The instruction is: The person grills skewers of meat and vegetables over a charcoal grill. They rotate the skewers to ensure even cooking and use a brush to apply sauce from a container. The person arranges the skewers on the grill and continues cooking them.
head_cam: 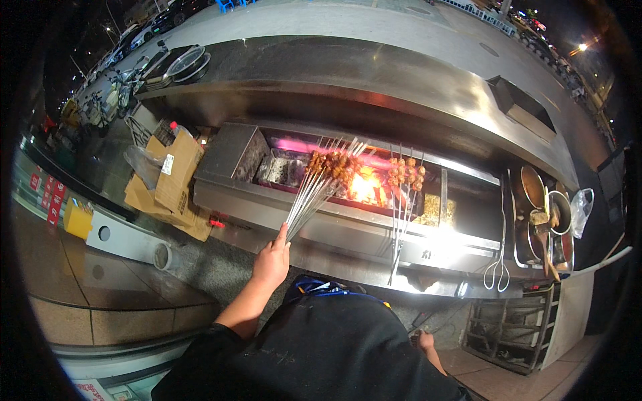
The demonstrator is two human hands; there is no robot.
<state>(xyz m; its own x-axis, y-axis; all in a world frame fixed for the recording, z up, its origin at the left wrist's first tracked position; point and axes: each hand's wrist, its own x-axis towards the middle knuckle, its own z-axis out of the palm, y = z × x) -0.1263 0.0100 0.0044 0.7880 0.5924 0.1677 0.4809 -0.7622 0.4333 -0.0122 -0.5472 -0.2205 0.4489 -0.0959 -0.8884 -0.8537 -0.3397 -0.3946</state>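
Observation:
My left hand (272,258) grips the handle ends of a fanned bunch of metal skewers (307,208). Browned meat pieces (333,165) on them lie over the charcoal trough of a long steel grill (321,220), just left of the bright flames (367,186). Several more meat skewers (406,175) rest across the grill to the right of the flames, their handles reaching over the near edge. Down at my right side, below the grill's front, my right hand (425,341) is small in view with its fingers curled; whether it holds the dark thing beside it is unclear.
Metal tongs (501,250) lie at the grill's right end, beside a tray of sauce pots with brushes (539,230). Cardboard boxes (175,175) stand at the left. A steel shelf (351,60) runs behind the grill, with an open metal box (521,110) on it. A wire rack (511,326) stands low right.

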